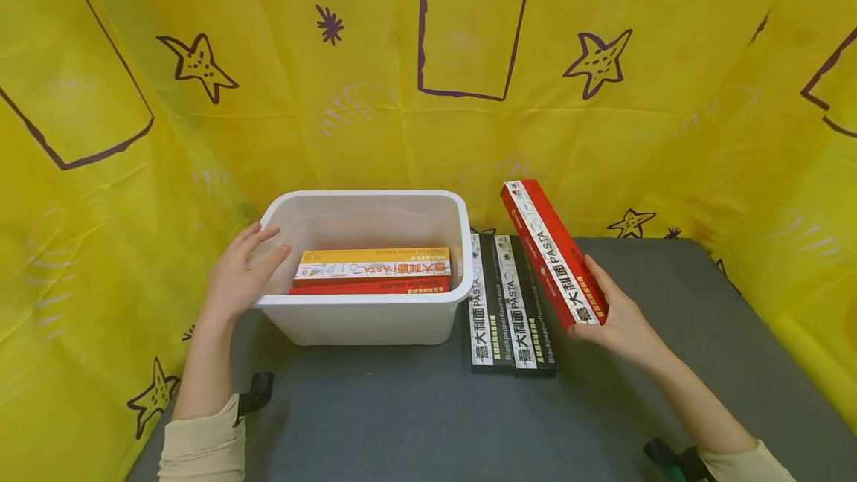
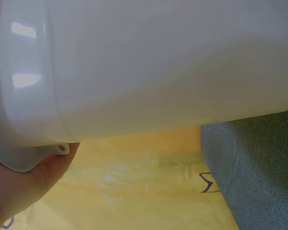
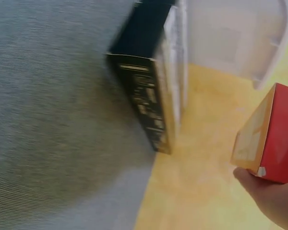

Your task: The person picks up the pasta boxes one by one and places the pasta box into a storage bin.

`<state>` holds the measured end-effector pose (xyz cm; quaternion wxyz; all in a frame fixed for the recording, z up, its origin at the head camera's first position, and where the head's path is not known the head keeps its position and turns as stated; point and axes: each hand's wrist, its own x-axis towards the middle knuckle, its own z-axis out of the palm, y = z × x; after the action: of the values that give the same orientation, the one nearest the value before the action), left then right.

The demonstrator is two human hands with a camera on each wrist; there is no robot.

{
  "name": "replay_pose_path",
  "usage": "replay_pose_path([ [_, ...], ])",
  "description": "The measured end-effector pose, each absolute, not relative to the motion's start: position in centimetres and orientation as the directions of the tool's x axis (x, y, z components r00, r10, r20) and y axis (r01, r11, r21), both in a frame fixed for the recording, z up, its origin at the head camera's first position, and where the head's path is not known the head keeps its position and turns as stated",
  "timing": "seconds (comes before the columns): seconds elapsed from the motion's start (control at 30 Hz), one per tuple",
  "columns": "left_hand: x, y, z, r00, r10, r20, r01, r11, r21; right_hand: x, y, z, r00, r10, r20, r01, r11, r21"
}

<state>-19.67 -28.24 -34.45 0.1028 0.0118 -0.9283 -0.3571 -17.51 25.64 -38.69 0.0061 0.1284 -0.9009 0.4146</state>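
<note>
A white plastic bin [image 1: 358, 322] stands left of centre, and my left hand [image 1: 244, 274] grips its left rim. Part of that hand [image 2: 36, 179] shows below the lip in the left wrist view. Inside the bin lie a yellow pasta box [image 1: 375, 253] and a red pasta box [image 1: 408, 286]. My right hand [image 1: 619, 326] holds another red pasta box [image 1: 545, 244] by its near end, raised and tilted, its far end leaning left. In the right wrist view the thumb presses at a corner of this red box [image 3: 281, 136].
Two black pasta boxes [image 1: 483, 318] stand side by side on the dark grey table [image 1: 402, 415], close against the bin's right side. A yellow patterned cloth [image 1: 375, 147] hangs behind the table and along both sides.
</note>
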Motion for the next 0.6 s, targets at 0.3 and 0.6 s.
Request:
replay_pose_path([
  [0.3,-19.7,-28.2,-34.4,-0.979,-0.097,0.178,0.047,0.747,0.664,-18.2,24.8,-36.4,-0.944,-0.303,0.129,-0.283,0.547,-0.788],
  [0.6,-19.6,-28.2,-34.4,-0.980,-0.099,0.173,0.044,0.740,0.671,-18.9,23.9,-34.7,-0.893,-0.413,0.177,-0.365,0.437,-0.822],
])
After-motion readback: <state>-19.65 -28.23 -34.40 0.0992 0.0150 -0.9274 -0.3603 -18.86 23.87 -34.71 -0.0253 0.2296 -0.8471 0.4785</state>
